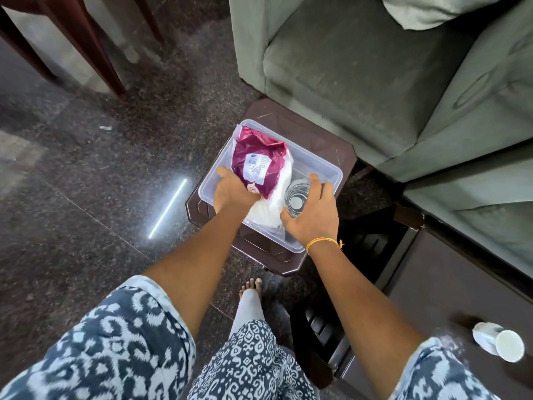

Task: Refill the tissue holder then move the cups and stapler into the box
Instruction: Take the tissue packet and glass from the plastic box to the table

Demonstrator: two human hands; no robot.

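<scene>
A big green sofa (375, 82) fills the top right. In front of it stands a small dark bench (314, 134) on the shiny stone floor (86, 174). A clear plastic box (323, 166) sits on the bench. Inside the box lies a pink and white tissue pack (261, 166). The left hand (233, 190) holds the near end of the pack, with its fingers curled around it. The right hand (314, 210) holds a clear glass cup (297, 197) from the side, fingers wrapped round it. The cup is over the right part of the box, just beside the pack. A white cup (499, 345) lies on its side on a dark tabletop (432, 298) at the lower right, well apart from the box.
</scene>
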